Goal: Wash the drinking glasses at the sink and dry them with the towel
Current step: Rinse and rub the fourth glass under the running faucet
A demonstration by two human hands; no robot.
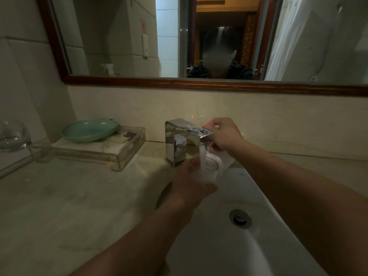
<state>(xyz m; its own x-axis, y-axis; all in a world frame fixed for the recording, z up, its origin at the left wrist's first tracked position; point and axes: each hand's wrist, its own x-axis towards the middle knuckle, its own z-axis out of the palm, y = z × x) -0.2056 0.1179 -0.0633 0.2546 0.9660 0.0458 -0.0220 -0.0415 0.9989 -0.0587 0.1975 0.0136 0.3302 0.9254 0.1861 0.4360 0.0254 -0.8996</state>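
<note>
Left hand point(191, 182) curls its fingers round a clear drinking glass point(209, 170), held upright beneath the water stream point(203, 156) from the chrome faucet point(177, 144), over the white sink point(258, 196). Right hand point(225, 134) grips the faucet lever point(201, 132); a white cloth point(225, 158) shows beneath it. Far left: green dish point(89, 130) on a clear tray point(127, 154).

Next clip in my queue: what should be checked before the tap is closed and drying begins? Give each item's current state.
1. Left hand grips glass: ok.
2. Glass catches the water stream: ok.
3. Right hand on faucet lever: ok.
4. Glass held over sink: ok.
5. White cloth below right hand held securely: cannot tell.
6. Glass rinsed clean: cannot tell.
</note>
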